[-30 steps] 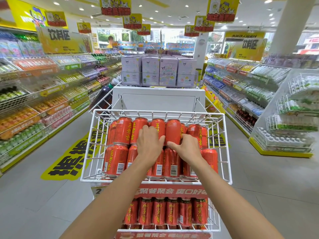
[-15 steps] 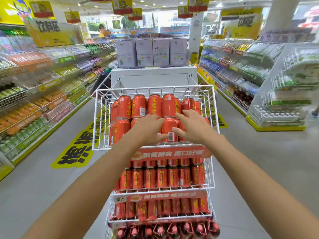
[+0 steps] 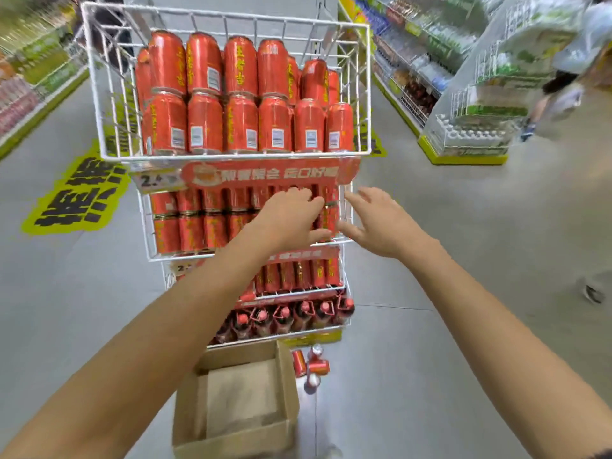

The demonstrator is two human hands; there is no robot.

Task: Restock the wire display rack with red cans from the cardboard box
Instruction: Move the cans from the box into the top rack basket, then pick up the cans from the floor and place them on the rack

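Observation:
The white wire display rack (image 3: 99,94) stands before me with red cans (image 3: 240,94) stacked two high in its top basket. More red cans (image 3: 192,223) fill the second basket. My left hand (image 3: 291,220) reaches into the right end of that second basket, fingers extended against the cans there. My right hand (image 3: 381,223) hovers open just outside the basket's right corner, holding nothing. The cardboard box (image 3: 238,402) sits open on the floor below the rack; its inside looks bare. A few loose red cans (image 3: 311,364) lie on the floor to its right.
Red-capped bottles (image 3: 291,316) fill the rack's bottom tier. Store shelves line both aisles, with a wire stand of bottled water (image 3: 473,134) at right. A yellow floor sticker (image 3: 79,197) lies at left. A person's shoe (image 3: 592,293) shows at far right.
The view tilted down, bringing the box and floor cans into sight. Both hands dropped from the top basket's cans to the second basket's right end.

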